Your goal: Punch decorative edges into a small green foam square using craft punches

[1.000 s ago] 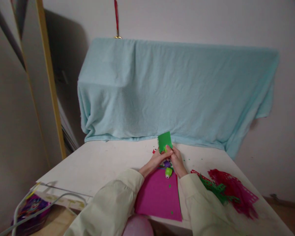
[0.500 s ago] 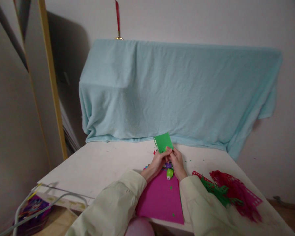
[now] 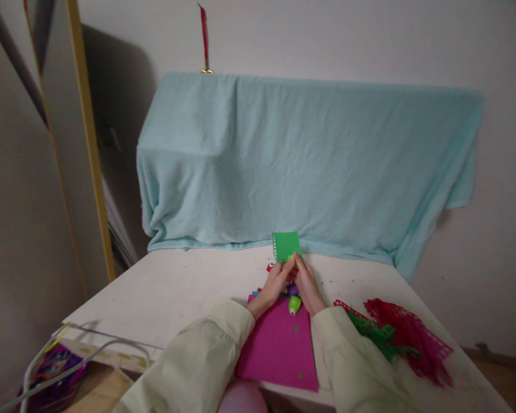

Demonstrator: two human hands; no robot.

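Observation:
Both hands meet at the middle of the white table (image 3: 184, 292). My left hand (image 3: 276, 285) and my right hand (image 3: 306, 285) pinch the lower edge of a small green sheet (image 3: 286, 246), which stands upright with a row of punched holes down its left side. Just below the hands a small light-green and purple punch (image 3: 294, 302) lies on a magenta sheet (image 3: 278, 347). Cream sleeves cover both forearms.
Punched green scraps (image 3: 376, 334) and dark red scraps (image 3: 410, 338) lie at the table's right. A pale blue cloth (image 3: 301, 160) drapes something large behind. A wire basket (image 3: 54, 370) sits low at the left, beside a wooden strip (image 3: 90, 143).
The green sheet has turned from tilted to nearly square-on in my fingers. My hands stay in the same spot; the view shifted slightly.

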